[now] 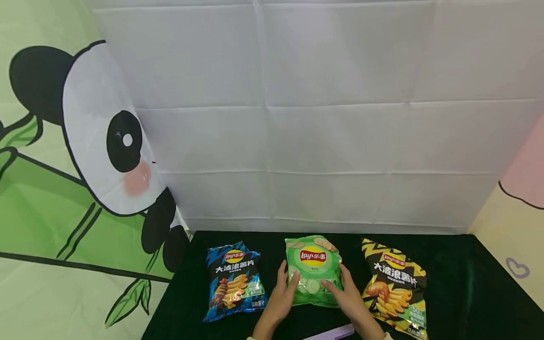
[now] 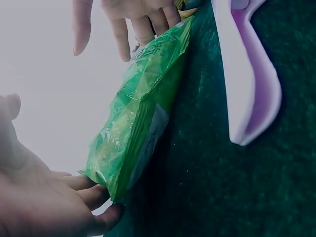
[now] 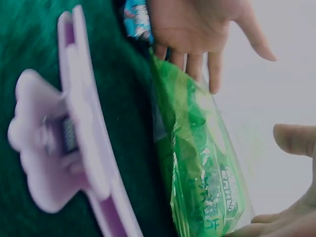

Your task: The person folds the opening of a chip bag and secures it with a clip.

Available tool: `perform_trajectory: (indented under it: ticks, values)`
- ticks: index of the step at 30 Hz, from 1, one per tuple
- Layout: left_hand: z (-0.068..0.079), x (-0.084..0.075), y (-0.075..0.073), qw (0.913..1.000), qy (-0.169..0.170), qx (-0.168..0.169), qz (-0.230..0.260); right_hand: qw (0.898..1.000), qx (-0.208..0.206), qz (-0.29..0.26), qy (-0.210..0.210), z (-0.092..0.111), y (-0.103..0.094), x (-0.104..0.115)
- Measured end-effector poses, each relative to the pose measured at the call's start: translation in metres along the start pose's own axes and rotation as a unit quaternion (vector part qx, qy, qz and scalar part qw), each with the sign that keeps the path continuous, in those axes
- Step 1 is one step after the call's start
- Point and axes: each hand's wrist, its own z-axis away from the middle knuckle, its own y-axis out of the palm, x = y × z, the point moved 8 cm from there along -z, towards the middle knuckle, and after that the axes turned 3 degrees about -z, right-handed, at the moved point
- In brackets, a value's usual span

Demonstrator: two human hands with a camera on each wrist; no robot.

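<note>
A green Lay's bag of potato chips (image 1: 313,269) lies face up in the middle of the dark green cloth. My left hand (image 1: 280,296) is at its left side and my right hand (image 1: 349,296) at its right side, fingers extended along the edges. In the left wrist view, the left fingertips touch the lower corner of the chip bag (image 2: 126,113), and the thumb stands away from it. The right wrist view shows both hands at opposite ends of the green bag (image 3: 197,148), thumbs raised off it.
A blue Lay's bag (image 1: 234,283) lies to the left, a black and yellow Lay's bag (image 1: 395,288) to the right. Nearest me is a long lilac plastic clip (image 1: 333,333) with a cloud-shaped part. A white cloth backdrop (image 1: 331,141) hangs behind the table.
</note>
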Motion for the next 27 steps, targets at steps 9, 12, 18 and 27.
perform_trajectory:
  ticks: [9,12,18,27]
  values:
    - [0.006,-0.004,-0.007,0.9999,0.007,-0.004,0.007,0.997,0.003,-0.068,0.019,0.003,-0.002,0.001]
    - [0.009,-0.005,-0.01,0.9999,0.005,-0.01,0.006,0.996,0.01,-0.082,0.027,0.004,-0.002,0.0]
    - [0.013,-0.007,-0.017,0.9997,0.005,-0.017,0.014,0.993,0.017,-0.105,0.044,0.001,0.003,-0.002]
    - [0.024,-0.008,-0.022,0.9994,0.008,-0.023,0.026,0.992,0.004,-0.116,0.053,0.007,0.001,-0.002]
